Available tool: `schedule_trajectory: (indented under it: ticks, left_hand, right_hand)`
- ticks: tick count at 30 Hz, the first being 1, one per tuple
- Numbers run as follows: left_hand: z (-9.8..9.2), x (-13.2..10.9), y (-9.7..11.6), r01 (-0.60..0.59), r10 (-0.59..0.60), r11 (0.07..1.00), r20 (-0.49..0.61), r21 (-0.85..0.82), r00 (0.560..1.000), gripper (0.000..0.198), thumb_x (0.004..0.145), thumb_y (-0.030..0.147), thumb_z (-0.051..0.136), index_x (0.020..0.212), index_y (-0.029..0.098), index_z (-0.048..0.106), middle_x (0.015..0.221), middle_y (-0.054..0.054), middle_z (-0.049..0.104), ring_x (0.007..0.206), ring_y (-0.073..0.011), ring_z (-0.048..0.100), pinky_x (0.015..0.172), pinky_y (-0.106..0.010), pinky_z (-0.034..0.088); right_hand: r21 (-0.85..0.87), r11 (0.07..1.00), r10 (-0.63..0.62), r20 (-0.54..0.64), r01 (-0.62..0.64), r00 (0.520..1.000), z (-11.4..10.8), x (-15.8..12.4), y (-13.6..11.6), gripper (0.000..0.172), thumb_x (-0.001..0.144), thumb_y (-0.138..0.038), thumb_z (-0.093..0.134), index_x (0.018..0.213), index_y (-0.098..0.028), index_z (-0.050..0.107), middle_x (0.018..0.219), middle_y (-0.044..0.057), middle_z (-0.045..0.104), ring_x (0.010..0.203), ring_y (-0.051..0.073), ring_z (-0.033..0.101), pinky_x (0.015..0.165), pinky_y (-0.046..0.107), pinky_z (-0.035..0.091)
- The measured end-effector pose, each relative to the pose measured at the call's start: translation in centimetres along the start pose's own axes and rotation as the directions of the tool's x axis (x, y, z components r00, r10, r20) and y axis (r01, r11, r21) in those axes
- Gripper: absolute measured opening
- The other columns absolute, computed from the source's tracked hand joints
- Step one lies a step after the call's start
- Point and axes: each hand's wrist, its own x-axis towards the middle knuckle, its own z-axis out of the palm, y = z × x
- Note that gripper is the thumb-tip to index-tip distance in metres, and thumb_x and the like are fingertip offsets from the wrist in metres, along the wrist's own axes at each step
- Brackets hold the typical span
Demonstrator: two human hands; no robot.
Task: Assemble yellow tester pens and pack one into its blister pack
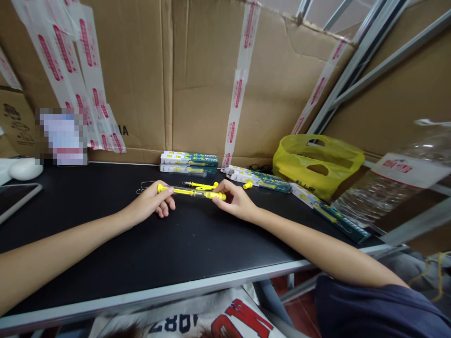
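Observation:
Both my hands hold one slim yellow and clear tube-shaped tool (190,192) level above the black table (148,249). My left hand (152,203) pinches its left end, fingers curled. My right hand (237,200) grips its right yellow end. Just behind lies a second yellow tool (200,185), and a small yellow cap (247,185) sits to the right. A thin wire hook (143,187) lies by my left hand.
Stacked green and white boxes (189,162) stand at the back, more boxes (259,180) lie to the right, one (334,215) near the table's right edge. A yellow plastic bag (317,164), a clear plastic bottle (398,183), cardboard walls and a tablet (14,199) surround the table.

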Motion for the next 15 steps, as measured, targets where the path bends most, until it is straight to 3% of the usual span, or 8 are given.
schedule_trajectory:
  ticks: [15]
  left_hand:
    - [0.13,-0.1,0.2,0.012,-0.013,1.0,-0.002,-0.017,1.0,0.035,0.081,0.052,0.053,0.085,0.02,0.039,0.062,0.002,0.063,0.043,-0.01,0.056,0.042,-0.02,0.042]
  right_hand:
    - [-0.016,1.0,-0.003,0.033,0.004,0.999,-0.15,0.04,-0.05,0.019,0.082,-0.036,0.058,0.088,-0.019,0.05,0.067,-0.003,0.049,0.054,0.009,0.039,0.051,0.023,0.034]
